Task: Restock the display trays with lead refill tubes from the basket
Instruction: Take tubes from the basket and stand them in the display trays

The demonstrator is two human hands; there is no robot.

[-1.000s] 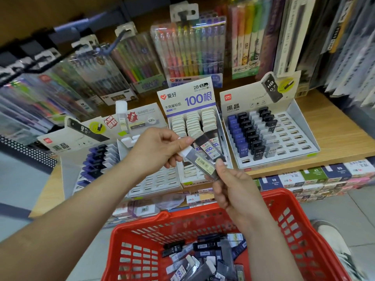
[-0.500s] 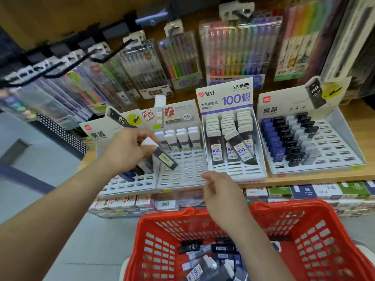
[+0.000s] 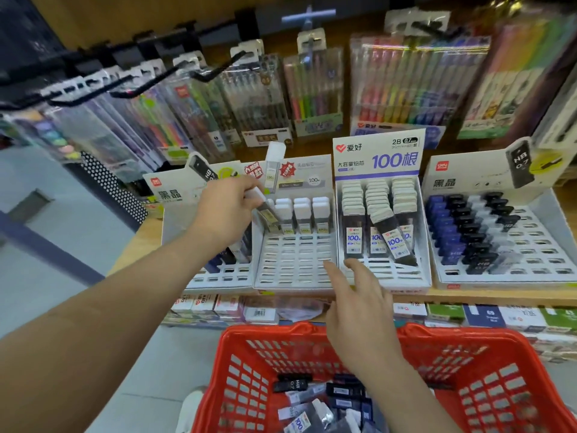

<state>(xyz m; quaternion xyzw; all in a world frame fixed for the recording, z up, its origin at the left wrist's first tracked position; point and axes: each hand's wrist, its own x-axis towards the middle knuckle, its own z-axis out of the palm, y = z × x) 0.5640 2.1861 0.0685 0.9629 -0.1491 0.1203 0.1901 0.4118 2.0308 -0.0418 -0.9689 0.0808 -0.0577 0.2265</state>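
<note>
Risen from the red plastic mesh basket [image 3: 259, 331] of loose tubes, the right hand [image 3: 359, 310] spreads empty, relaxed fingers by the white slotted cardboard tray's [image 3: 293, 267] front edge. The left hand [image 3: 223, 210], reached further forward, pinches a tilted white-capped dark lead refill tube [image 3: 268, 214] at its back row.

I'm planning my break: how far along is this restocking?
Done: the blue-signed tray looks well stocked. In hand: the left hand holds a white-capped tube at the sparse tray; the right hand is empty. Left: many open slots, and tubes lie in the basket.
</note>
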